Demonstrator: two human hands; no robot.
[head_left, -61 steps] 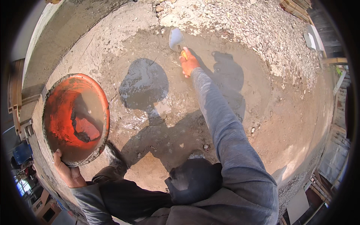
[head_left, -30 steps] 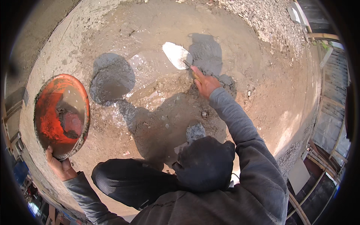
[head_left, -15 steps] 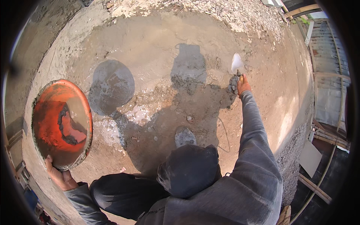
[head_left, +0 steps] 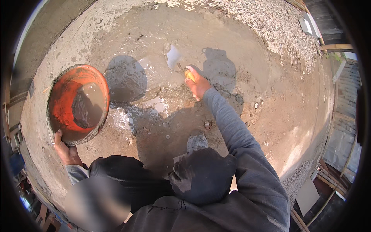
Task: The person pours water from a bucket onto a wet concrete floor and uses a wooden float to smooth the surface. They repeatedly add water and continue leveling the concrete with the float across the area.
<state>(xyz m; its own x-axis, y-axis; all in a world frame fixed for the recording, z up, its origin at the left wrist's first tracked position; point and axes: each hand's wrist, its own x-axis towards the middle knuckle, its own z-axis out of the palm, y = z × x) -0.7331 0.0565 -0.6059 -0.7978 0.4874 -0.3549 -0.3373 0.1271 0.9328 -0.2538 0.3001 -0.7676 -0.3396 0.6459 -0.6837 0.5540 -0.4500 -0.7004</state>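
Note:
My left hand is closed on the near rim of an orange bucket, which tilts at the left with murky, muddy liquid inside and grey mortar crusted along its rim. My right hand grips a trowel by its yellowish handle. The trowel's pale blade lies at the surface of the wet grey mortar spread over the ground. How deep the blade sits in it I cannot tell.
A heap of gravel borders the mortar at the far right. My shoe stands on the bare dirt in front of me. Corrugated sheets and wooden poles line the right side. Shadows of the bucket and my body fall across the mortar.
My right hand has swung the trowel leftward, from the dirt at the right onto the wet mortar. The bucket, still held, is tipped differently, and its liquid has shifted.

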